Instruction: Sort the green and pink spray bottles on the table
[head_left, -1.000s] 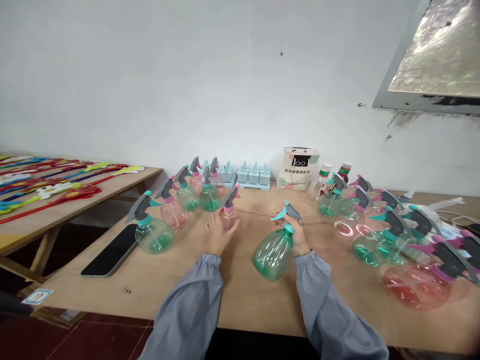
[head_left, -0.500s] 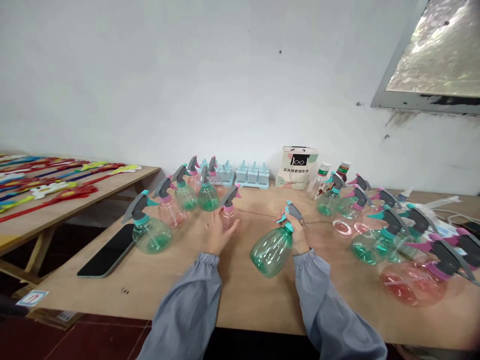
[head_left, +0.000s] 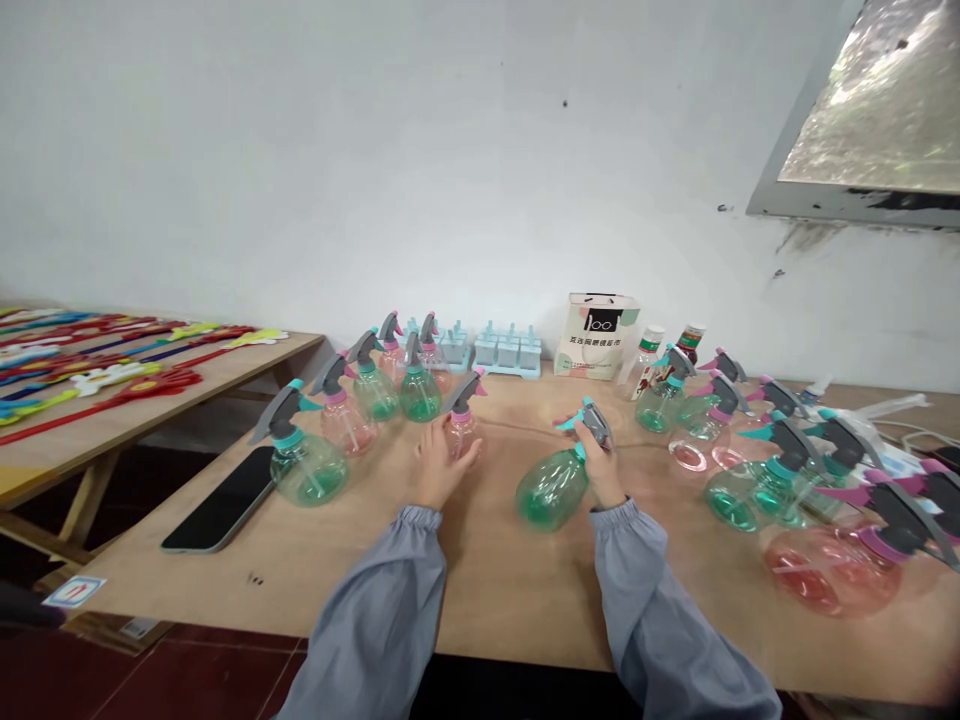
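Note:
My right hand (head_left: 601, 463) is closed around the grey and teal spray head of a green spray bottle (head_left: 553, 492), whose body tilts down to the left. Whether its base touches the table is unclear. My left hand (head_left: 442, 462) curls around the side of a pink spray bottle (head_left: 462, 435) that stands upright on the table, its pink-nozzled head showing above the fingers. Left of that hand stand several more bottles, among them a green one (head_left: 421, 394) and a larger green one (head_left: 310, 472) with a teal collar.
A black phone (head_left: 221, 503) lies at the left of the wooden table (head_left: 517, 610). Along the wall are pale blue popsicle moulds (head_left: 508, 353) and a paper bag (head_left: 597, 345). Several spray bottles, including a pink one (head_left: 829, 570), crowd the right side. Colourful hand-shaped sticks cover the left table (head_left: 202, 395).
My right hand has turned the green spray bottle slightly, and its body has shifted a little right and up. The left hand stays on the pink spray bottle. The view shifts slightly.

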